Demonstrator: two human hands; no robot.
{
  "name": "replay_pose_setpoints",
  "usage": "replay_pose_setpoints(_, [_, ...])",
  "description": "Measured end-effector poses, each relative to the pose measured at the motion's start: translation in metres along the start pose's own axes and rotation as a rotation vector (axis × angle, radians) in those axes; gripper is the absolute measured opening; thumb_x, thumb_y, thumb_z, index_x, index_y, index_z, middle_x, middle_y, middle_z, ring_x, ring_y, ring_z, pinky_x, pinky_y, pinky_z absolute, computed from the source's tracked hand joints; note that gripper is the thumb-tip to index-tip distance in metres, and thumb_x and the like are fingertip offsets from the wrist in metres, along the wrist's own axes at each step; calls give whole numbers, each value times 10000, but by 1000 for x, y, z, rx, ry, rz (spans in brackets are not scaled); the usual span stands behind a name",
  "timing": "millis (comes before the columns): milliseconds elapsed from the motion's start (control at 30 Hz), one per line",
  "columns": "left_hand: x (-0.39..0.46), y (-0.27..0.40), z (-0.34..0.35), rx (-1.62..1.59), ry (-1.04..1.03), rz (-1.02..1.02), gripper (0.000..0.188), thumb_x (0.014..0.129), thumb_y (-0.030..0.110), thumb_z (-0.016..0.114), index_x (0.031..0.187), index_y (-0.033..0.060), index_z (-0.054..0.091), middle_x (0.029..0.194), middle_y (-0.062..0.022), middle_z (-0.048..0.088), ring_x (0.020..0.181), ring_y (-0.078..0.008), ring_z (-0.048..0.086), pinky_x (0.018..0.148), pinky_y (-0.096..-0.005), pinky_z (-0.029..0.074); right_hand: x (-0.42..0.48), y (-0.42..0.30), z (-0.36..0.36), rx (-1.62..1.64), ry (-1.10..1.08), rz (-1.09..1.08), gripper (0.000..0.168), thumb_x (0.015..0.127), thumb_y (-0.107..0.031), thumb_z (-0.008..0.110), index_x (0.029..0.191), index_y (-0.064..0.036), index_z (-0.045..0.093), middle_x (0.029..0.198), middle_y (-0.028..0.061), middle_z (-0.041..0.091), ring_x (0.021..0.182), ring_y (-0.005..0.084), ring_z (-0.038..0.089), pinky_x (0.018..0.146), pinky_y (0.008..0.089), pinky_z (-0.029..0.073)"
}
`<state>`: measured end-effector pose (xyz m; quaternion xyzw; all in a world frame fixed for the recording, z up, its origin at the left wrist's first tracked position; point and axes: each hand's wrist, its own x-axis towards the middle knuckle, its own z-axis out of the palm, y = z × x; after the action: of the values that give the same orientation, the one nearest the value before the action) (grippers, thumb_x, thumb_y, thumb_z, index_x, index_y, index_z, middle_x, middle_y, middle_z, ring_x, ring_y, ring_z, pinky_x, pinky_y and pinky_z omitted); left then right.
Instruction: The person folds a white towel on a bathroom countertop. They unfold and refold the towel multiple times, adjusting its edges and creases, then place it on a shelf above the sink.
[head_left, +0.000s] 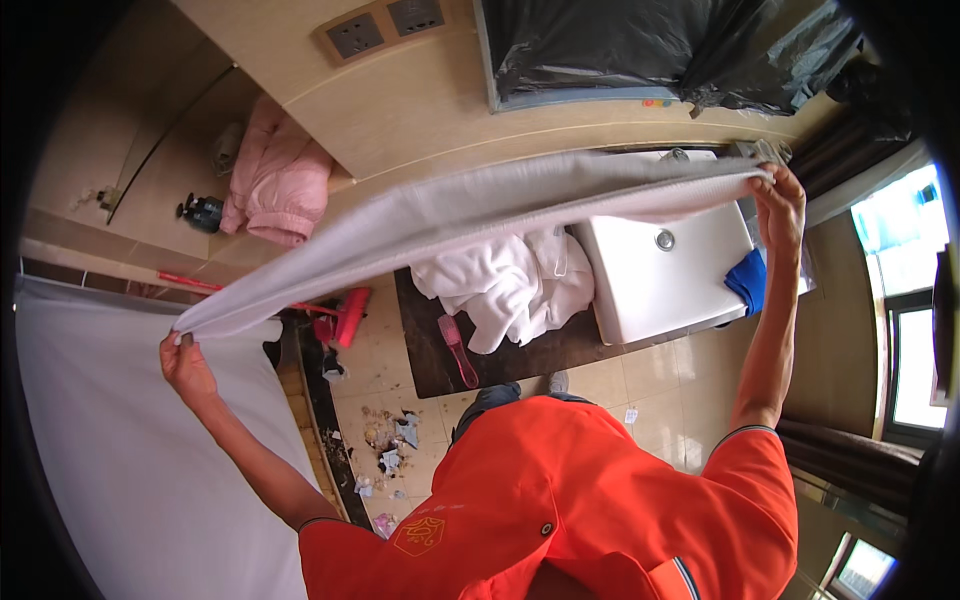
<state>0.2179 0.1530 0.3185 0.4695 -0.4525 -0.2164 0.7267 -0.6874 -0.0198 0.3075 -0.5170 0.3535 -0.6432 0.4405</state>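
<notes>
A long white towel (465, 210) is stretched in the air between my two hands, its middle raised and folded lengthwise. My left hand (187, 369) pinches one end at the left, in front of a pale curtain. At the upper right, my right hand (778, 196) grips the other end, above the far side of a white rectangular sink (667, 281). Below the towel, a heap of white cloth (517, 292) lies crumpled on the dark stone counter (427, 367), against the sink. A pink-handled brush (457, 351) rests on the counter near its front left corner.
A blue cloth (747, 282) hangs over the sink's right corner. A folded pink jacket (281, 176) and a dark pump bottle (200, 213) stand at the upper left. A red broom (351, 316) and scattered debris (394, 442) are on the tiled floor. A pale curtain (150, 450) hangs left.
</notes>
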Motion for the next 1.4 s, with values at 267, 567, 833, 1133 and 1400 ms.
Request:
replay_pose_setpoints(267, [-21,2,31,95,96,-77,197,896,-45,632,1092,-24,623,997,-62,598,911,-145,563,838,-273,462,8,7,1,-32,29,32,184,867,42,693,1042,-13,681,965,53,702,869,121,656,826,244,517])
replay_pose_setpoints(567, [11,-13,29,74,69,-263,180,871,-69,655,1046,-32,634,1024,-104,654,975,-189,616,933,-308,483,59,24,7,-288,7,141,318,841,-116,783,1129,-5,705,992,72,713,891,155,668,847,281,531])
replay_pose_setpoints(833, [-40,19,66,541,-188,-149,250,868,-73,666,1110,-14,638,1013,-39,644,930,-101,596,841,-226,473,28,-8,8,-649,-167,12,426,824,-1,742,1238,1,645,1109,96,703,980,163,672,884,304,548])
replay_pose_setpoints(1133, [-213,-110,70,1092,-859,-30,328,756,-149,554,1040,3,615,1013,-157,571,1013,-363,547,857,-413,473,-91,113,-30,-1171,-649,20,289,785,114,655,1056,17,685,962,201,687,886,375,682,772,392,557])
replay_pose_setpoints(1400, [-284,-143,50,1205,-829,-1,274,823,-95,521,1063,20,587,1024,-162,552,1012,-379,541,860,-449,471,-146,138,-55,-1262,-721,71,229,759,103,613,960,12,673,909,176,622,872,369,619,775,435,518])
